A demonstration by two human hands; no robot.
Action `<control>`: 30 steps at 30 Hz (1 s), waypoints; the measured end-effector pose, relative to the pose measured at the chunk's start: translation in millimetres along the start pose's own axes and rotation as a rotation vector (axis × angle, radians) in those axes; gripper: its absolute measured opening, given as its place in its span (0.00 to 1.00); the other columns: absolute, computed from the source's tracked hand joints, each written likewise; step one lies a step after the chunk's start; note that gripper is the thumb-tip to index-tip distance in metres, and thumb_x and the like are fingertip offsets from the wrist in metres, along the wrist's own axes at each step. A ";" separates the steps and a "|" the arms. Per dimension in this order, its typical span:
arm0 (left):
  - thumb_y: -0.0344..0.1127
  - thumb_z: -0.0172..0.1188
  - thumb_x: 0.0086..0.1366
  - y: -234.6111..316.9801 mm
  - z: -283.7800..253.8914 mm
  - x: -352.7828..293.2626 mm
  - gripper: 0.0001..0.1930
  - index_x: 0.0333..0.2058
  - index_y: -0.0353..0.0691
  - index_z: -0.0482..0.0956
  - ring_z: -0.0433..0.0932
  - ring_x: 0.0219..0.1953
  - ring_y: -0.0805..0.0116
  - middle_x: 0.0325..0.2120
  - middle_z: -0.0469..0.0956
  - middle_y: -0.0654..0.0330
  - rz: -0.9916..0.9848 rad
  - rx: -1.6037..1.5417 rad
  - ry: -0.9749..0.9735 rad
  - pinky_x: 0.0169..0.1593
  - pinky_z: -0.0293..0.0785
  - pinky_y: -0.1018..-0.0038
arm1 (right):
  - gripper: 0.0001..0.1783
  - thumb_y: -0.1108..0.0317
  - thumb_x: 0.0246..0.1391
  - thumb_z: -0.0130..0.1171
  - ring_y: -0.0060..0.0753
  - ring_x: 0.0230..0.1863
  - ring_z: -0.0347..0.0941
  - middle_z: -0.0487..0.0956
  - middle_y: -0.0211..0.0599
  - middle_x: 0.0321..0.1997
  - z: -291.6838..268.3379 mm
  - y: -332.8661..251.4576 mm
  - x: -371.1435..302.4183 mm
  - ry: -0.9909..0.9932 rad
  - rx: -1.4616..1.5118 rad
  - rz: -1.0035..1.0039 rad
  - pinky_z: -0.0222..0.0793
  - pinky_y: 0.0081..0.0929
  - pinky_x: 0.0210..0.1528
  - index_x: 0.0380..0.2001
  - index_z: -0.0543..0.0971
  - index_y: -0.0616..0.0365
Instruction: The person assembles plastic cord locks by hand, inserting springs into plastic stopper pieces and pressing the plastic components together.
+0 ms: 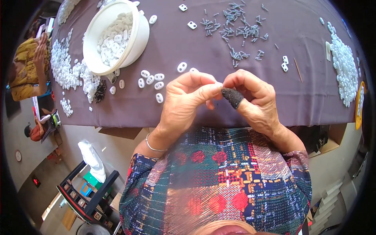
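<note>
Over the near part of the cloth, my left hand (181, 98) and my right hand (256, 100) meet with fingertips pinched together. A tiny pale bit shows where the tips touch, mostly hidden by the fingers, so I cannot make out what it is. A black fabric cover (232, 97) is wrapped round my right thumb. Just left of my left hand lie several white oval plastic pieces with two holes (150, 79). One more white oval piece (182, 67) sits beyond my left fingers. Past my right fingers is a scatter of small metal springs (239, 29).
A white tub (138, 37) of white pieces stands at the far left, beside heaps of small whitish parts (66, 64). Another heap (344, 64) lies at right, near a yellow-rimmed tray (358, 105). A thin wooden stick (298, 69) rests on the purple-brown cloth (274, 111). Other people (29, 70) are at left.
</note>
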State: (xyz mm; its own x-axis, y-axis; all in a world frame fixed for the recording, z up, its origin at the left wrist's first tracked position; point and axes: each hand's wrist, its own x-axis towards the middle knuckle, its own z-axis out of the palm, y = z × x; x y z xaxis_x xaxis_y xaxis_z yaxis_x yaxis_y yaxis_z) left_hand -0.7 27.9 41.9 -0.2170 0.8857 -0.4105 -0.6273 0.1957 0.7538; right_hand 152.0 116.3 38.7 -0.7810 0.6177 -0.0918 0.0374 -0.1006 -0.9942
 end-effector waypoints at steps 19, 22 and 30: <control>0.29 0.65 0.45 21.1 3.3 62.3 0.06 0.25 0.41 0.79 0.71 0.31 0.62 0.23 0.74 0.61 0.677 1.286 -0.038 0.37 0.68 0.70 | 0.07 0.76 0.54 0.53 0.10 0.23 0.64 0.72 0.24 0.27 -29.5 -3.0 1.0 0.433 -0.056 -0.028 0.59 0.08 0.25 0.36 0.74 0.65; 0.30 0.64 0.47 20.3 3.5 80.3 0.05 0.26 0.42 0.79 0.70 0.32 0.64 0.26 0.74 0.63 0.799 1.442 -0.223 0.39 0.66 0.71 | 0.06 0.76 0.53 0.53 0.10 0.23 0.64 0.72 0.24 0.26 -30.4 1.1 0.7 0.420 -0.055 -0.014 0.59 0.08 0.24 0.36 0.74 0.65; 0.34 0.64 0.47 22.6 3.6 93.2 0.06 0.26 0.46 0.78 0.69 0.33 0.62 0.25 0.71 0.63 0.827 1.550 -0.317 0.37 0.69 0.70 | 0.11 0.82 0.46 0.50 0.14 0.36 0.68 0.74 0.27 0.33 -35.0 5.8 0.5 0.333 -0.023 0.068 0.65 0.12 0.38 0.36 0.73 0.67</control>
State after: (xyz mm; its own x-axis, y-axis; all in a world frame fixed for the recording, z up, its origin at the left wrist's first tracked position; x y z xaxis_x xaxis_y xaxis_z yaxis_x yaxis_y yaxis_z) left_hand -32.4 116.4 22.5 0.1753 0.9519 0.2514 0.8083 -0.2850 0.5152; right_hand 173.7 143.2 30.9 -0.5302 0.8311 -0.1675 0.0998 -0.1350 -0.9858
